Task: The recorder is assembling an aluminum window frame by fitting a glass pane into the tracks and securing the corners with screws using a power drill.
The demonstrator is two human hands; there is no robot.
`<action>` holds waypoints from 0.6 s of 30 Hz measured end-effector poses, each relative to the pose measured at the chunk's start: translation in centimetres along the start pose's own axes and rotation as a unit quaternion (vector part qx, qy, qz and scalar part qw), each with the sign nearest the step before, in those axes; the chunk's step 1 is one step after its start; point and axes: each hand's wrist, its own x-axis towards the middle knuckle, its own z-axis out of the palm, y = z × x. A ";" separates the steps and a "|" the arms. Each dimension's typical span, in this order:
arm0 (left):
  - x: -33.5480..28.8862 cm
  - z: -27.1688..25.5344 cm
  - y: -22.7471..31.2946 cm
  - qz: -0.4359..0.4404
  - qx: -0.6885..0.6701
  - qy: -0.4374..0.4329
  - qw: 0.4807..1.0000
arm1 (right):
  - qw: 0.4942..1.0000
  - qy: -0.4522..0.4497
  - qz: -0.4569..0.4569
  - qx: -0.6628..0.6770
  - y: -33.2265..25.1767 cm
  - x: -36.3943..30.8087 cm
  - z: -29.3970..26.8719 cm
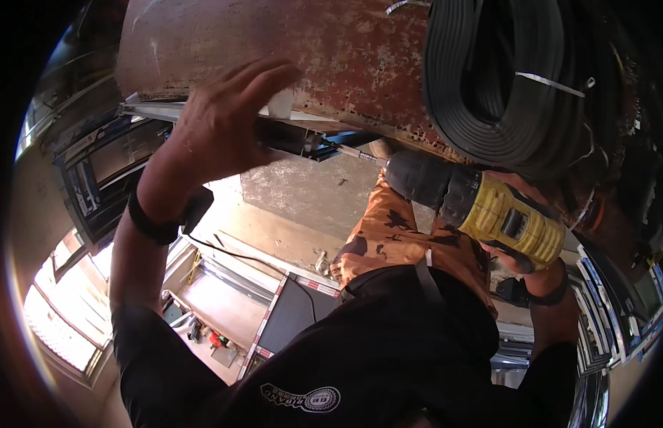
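Note:
My right hand is closed around a yellow and black cordless drill, whose body hides most of the fingers. The long bit points left and meets the end of a dark metal profile. My left hand is wrapped about that profile, thumb below it and fingers curved above; the index finger stands off from the surface. Where the other fingers press is hidden. Under the work a blue strip shows beside the profile's end.
A worn reddish-brown board spans the far side. On it lies a coil of black rubber strip bound with white ties. Dark frames stand at the left, and stacked profiles at the right. A dark panel rests low by my body.

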 end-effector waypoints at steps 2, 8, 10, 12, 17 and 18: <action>-2.4 -0.9 -1.3 -0.086 -0.027 -0.097 0.991 | 0.993 0.008 -0.010 0.118 0.1 0.0 0.5; -2.3 -1.0 -2.0 -0.036 0.004 -0.119 0.992 | 0.970 -0.047 -0.063 -0.232 -0.4 -0.7 -1.4; -1.5 -0.6 -1.7 -0.002 0.018 -0.118 0.993 | 0.990 -0.045 0.017 -0.132 0.2 -1.4 -1.4; -2.0 0.0 -1.5 -0.004 0.016 -0.111 0.994 | 0.963 -0.042 0.006 -0.267 0.0 -2.1 -1.2; -1.2 0.0 -1.3 0.016 0.009 -0.115 0.993 | 0.941 -0.114 0.092 -0.305 -2.0 -0.3 -1.7; -1.2 0.2 -1.2 0.030 0.004 -0.102 0.994 | 0.942 -0.158 0.143 -0.259 -1.3 0.0 -2.1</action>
